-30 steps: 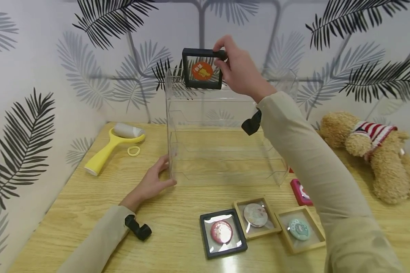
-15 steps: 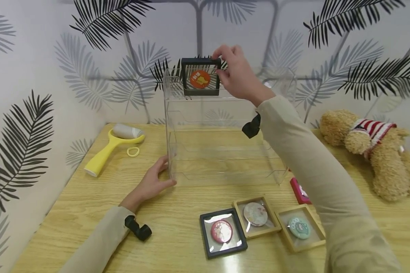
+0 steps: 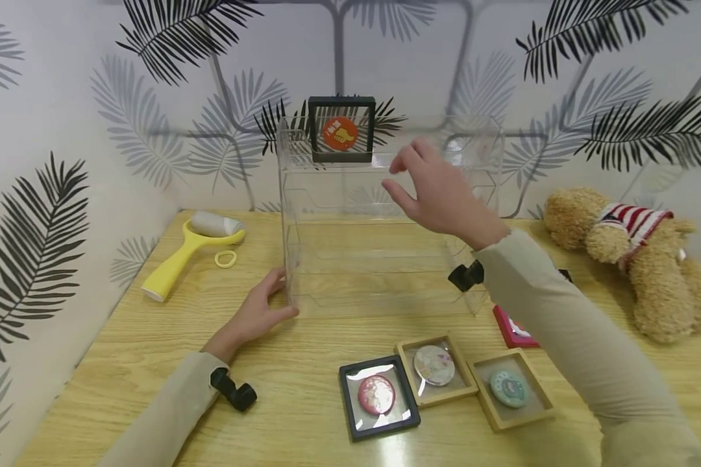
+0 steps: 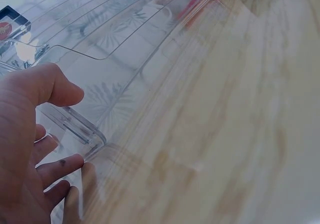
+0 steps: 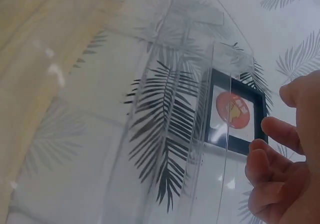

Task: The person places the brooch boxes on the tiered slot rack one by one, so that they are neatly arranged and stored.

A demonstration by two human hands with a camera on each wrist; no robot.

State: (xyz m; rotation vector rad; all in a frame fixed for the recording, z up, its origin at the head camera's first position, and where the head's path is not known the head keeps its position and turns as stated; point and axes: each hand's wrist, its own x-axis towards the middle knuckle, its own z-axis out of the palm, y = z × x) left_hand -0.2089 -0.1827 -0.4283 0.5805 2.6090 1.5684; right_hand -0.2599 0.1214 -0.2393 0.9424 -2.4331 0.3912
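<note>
A clear acrylic display rack with several tiers stands upright on the wooden table. On its top tier, toward the left, a black-framed display case stands upright, an orange round badge inside it. My left hand holds the rack's lower left side, thumb by the front edge and fingers outside, as the left wrist view shows. My right hand is in front of the upper rack, right of the case, fingers loosely bent and holding nothing. In the right wrist view its fingertips overlap the black frame's edge.
Near the front lie a black-framed case and two wood-framed cases with round badges. A pink case is partly behind my right sleeve. A yellow peeler-shaped tool, a yellow ring and a teddy bear flank the rack.
The black-framed case came down onto the rack's top tier. My right hand let go of it and drew back down and to the right. My left hand stayed at the rack.
</note>
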